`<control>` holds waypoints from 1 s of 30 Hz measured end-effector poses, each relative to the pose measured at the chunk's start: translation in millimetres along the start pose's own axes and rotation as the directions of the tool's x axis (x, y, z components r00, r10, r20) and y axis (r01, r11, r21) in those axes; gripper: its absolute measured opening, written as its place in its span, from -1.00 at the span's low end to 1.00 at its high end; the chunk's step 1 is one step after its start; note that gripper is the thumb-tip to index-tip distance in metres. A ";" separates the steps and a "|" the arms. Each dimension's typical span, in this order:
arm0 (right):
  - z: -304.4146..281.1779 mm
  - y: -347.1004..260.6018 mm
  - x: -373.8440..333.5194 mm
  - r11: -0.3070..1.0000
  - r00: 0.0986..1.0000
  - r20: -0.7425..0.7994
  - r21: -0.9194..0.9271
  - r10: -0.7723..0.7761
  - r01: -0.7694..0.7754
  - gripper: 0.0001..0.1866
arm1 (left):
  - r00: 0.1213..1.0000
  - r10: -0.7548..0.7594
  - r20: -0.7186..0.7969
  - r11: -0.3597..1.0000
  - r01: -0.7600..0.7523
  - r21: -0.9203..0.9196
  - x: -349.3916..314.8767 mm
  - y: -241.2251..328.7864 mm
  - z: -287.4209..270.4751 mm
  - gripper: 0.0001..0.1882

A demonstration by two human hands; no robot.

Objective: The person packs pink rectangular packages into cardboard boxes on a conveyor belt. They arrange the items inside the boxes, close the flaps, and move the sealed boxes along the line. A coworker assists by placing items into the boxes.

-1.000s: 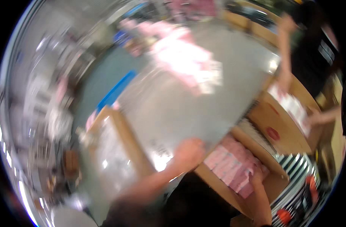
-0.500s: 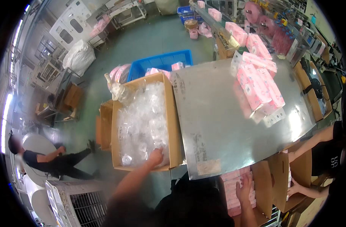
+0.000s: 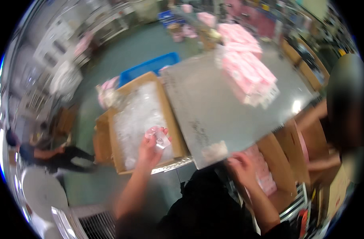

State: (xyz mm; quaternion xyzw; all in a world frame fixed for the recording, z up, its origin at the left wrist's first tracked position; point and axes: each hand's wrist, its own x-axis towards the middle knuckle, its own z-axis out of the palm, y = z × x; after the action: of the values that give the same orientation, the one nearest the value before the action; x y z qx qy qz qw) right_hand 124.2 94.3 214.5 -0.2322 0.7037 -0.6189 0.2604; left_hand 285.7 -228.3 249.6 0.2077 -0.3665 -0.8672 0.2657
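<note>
My left hand (image 3: 149, 152) is closed on a small clear plastic piece (image 3: 162, 140), held above a cardboard box (image 3: 174, 131). That box is filled with many similar clear plastic pieces (image 3: 140, 107). My right hand (image 3: 242, 169), somewhat blurred, hovers by the near edge of the metal table, over the left side of a carton (image 3: 280, 159). Its fingers are loosely bent and apart, and nothing shows in them. Rows of pink packs (image 3: 265, 169) lie inside that carton.
Pink tissue-like packs (image 3: 249, 73) lie stacked on the metal table (image 3: 205, 107). A blue crate (image 3: 150, 67) stands behind the plastic-filled box. At right, a person (image 3: 343, 115) reaches into another carton (image 3: 295, 145). Another person (image 3: 50, 149) is at far left.
My left hand has risen out of the box with a clear plastic piece. My right hand has drawn back from the pink packs, up and left. My view has shifted.
</note>
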 end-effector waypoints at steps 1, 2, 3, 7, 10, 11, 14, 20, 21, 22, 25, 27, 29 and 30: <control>18.7 -11.0 -3.1 0.973 0.998 0.052 0.226 0.036 -0.047 -0.54 | 0.988 -0.012 0.153 0.996 0.025 -0.083 0.6 -21.4 23.3 -0.55; 34.5 -34.8 -6.2 0.953 0.998 0.052 0.301 -0.043 0.026 -0.39 | 0.978 -0.021 0.207 0.990 0.048 -0.129 -1.7 -45.0 54.2 -0.55; 40.0 -56.6 -6.1 0.914 0.993 0.117 0.405 -0.033 -0.017 -0.28 | 0.967 -0.029 0.253 0.983 0.074 -0.169 -9.8 -63.9 88.0 -0.55; 10.1 -65.4 -29.6 0.922 0.966 -0.256 0.382 0.044 0.059 -0.49 | 0.790 -0.350 0.504 0.876 0.466 -0.122 -44.3 -122.8 184.5 -0.51; -32.6 -59.5 -70.8 0.875 0.847 -0.527 0.437 0.060 0.209 -0.69 | 0.695 -0.420 0.583 0.810 0.577 -0.104 -57.1 -157.6 217.0 -0.60; -43.0 -56.2 -85.9 0.872 0.818 -0.567 0.444 0.095 0.206 -0.72 | 0.690 -0.444 0.572 0.782 0.610 -0.128 -61.9 -168.1 224.0 -0.62; -71.6 -43.9 -119.1 0.862 0.720 -0.677 0.448 0.153 0.238 -0.78 | 0.674 -0.514 0.531 0.797 0.603 0.007 -63.8 -194.9 252.7 -0.68; -89.6 -9.8 -158.0 0.867 0.543 -0.789 0.455 0.288 0.201 -0.75 | 0.687 -0.639 0.346 0.764 0.515 0.388 -73.9 -242.5 256.8 -0.83; -90.3 -1.4 -160.6 0.876 0.514 -0.809 0.438 0.286 0.201 -0.73 | 0.691 -0.637 0.341 0.756 0.475 0.450 -69.9 -255.6 247.5 -0.83; -90.2 9.4 -162.8 0.885 0.486 -0.827 0.421 0.283 0.200 -0.70 | 0.696 -0.634 0.337 0.745 0.431 0.509 -65.1 -269.3 240.5 -0.83; -97.4 28.1 -170.2 0.931 0.460 -0.838 0.361 0.295 0.061 -0.61 | 0.701 -0.643 0.308 0.575 0.176 0.799 -60.3 -315.5 228.1 -0.74; -103.7 40.1 -172.2 0.944 0.434 -0.839 0.305 0.329 -0.127 -0.54 | 0.566 -0.789 0.241 0.410 0.192 0.892 -52.6 -352.2 220.2 -0.56; -107.0 66.0 -166.3 0.906 0.396 -0.844 0.218 0.361 -0.361 -0.47 | 0.375 -0.925 -0.057 0.129 0.453 0.882 -45.1 -370.0 212.1 -0.39; -115.7 96.1 -171.7 0.816 0.408 -0.811 0.140 0.420 -0.561 -0.35 | 0.339 -0.921 -0.191 -0.039 0.408 0.912 -51.7 -365.5 223.9 -0.33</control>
State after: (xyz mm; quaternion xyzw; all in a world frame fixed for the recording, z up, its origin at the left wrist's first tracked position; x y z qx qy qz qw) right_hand 178.0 304.6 144.1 0.2760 0.8231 -0.4928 0.0592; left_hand 88.6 136.6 129.9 0.2359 -0.6337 -0.5642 -0.4737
